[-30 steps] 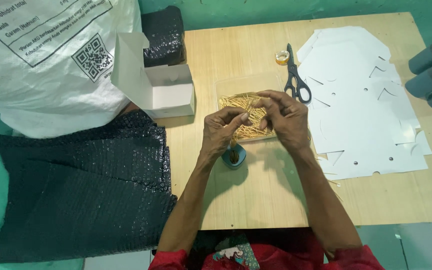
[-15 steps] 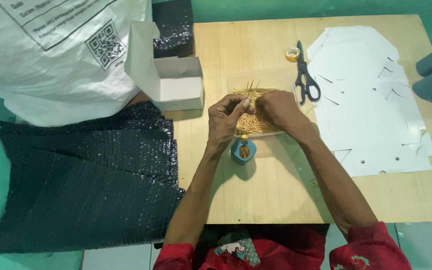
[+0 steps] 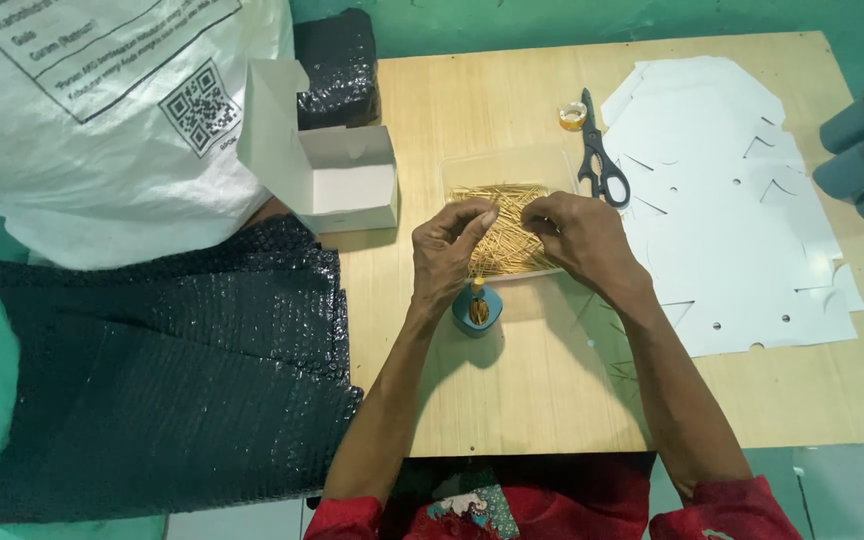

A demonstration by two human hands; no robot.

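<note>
Golden toothpicks (image 3: 505, 232) lie heaped in a clear shallow tray (image 3: 553, 165) at the middle of the plywood table (image 3: 472, 110), and both my hands are over them. My left hand (image 3: 449, 250) has its fingertips pressed together, pinching a few sticks above the heap; my right hand (image 3: 577, 235) is curled beside it at three o'clock, fingers bunched on the same pile (whether it grips any sticks I cannot tell). Just below the tray, at six o'clock from my left hand, stands a small blue holder (image 3: 476, 308) with sticks already upright in it.

Doing this well, I judge, means keeping the pinched sticks parallel, tips level, and lowering them straight into the holder's mouth so none splay out or fall.

Scissors (image 3: 600, 160) and a tape roll (image 3: 573, 116) sit at twelve o'clock, white die-cut card sheets (image 3: 732, 210) at three, an open white box (image 3: 337, 175) at ten, black bubble wrap (image 3: 172, 390) at eight.
</note>
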